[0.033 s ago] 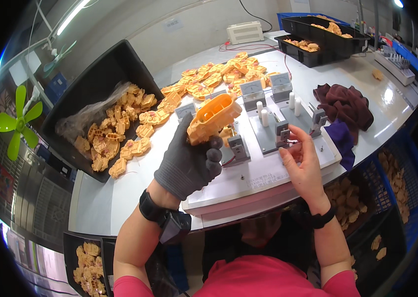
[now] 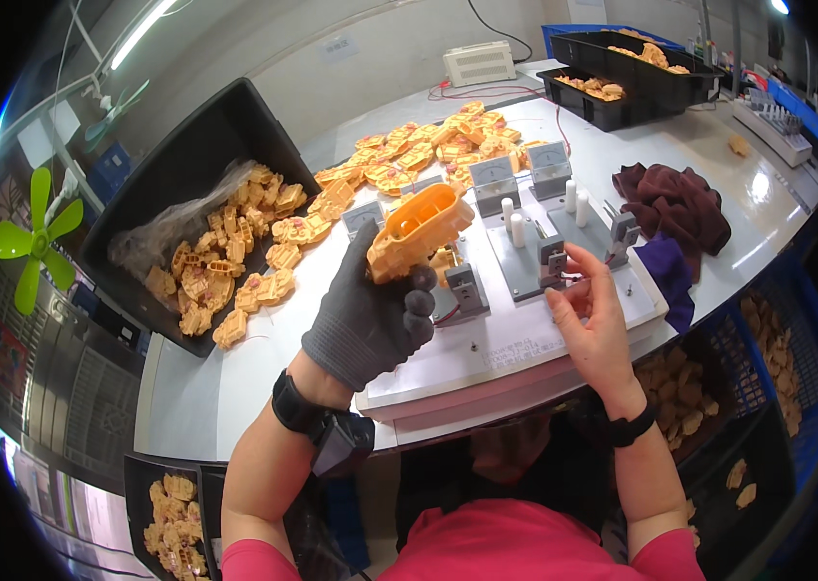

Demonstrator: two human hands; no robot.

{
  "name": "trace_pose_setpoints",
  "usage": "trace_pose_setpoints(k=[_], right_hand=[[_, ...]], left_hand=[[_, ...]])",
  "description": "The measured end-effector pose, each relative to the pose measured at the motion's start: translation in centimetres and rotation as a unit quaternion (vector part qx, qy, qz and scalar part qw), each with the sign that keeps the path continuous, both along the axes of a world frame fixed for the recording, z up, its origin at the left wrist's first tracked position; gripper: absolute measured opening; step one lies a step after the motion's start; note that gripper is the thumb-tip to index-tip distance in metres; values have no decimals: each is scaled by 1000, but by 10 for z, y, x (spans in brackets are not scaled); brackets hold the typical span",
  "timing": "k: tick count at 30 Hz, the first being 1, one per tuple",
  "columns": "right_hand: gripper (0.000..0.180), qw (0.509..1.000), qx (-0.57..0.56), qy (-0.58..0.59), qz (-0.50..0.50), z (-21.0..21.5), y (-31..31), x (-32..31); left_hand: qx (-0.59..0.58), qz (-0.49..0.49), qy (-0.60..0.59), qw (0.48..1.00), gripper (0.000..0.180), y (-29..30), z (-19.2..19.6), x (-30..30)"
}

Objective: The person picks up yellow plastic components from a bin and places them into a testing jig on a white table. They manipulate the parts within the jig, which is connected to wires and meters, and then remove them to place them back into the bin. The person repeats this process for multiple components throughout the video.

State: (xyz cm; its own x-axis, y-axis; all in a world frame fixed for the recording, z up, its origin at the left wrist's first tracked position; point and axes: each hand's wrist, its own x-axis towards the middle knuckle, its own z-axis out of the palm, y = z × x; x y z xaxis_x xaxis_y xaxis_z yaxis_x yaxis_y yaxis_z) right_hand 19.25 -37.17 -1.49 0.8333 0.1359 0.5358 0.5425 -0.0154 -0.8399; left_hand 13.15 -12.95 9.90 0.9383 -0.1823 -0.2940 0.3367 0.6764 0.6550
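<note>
My left hand, in a dark grey glove, is closed round an orange plastic housing with open compartments on top, raised above the white test board. The bare fingers of my right hand are curled at a small upright grey block on the board's grey fixture plate, thumb and forefinger at its right side. Another small grey block stands just right of my gloved fingers. White pegs rise from the plate, with panel meters behind them.
Many orange housings lie piled behind the board. A tilted black bin with more stands at left. Black trays, a beige box-shaped device and a brown cloth are at the back and right. Red wires cross the table.
</note>
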Motion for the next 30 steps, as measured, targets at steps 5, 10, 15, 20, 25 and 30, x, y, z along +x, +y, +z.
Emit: trace_pose_setpoints(k=[5, 10, 15, 20, 25, 30], right_hand=[[47, 1000, -23, 3, -4, 3, -5, 0], [43, 999, 18, 29, 31, -1, -4, 5], [42, 998, 31, 33, 38, -1, -4, 6], [44, 998, 21, 30, 44, -2, -5, 5], [45, 997, 25, 37, 55, 2, -6, 4], [46, 998, 23, 35, 52, 4, -7, 3]], left_hand=[[173, 28, -25, 984, 50, -9, 12, 12], [466, 49, -147, 871, 59, -28, 29, 45], [700, 38, -241, 671, 74, -43, 21, 95], [826, 74, -311, 465, 62, -65, 5, 114], [818, 90, -293, 487, 64, -60, 22, 134], [832, 8, -230, 505, 70, -64, 18, 130]])
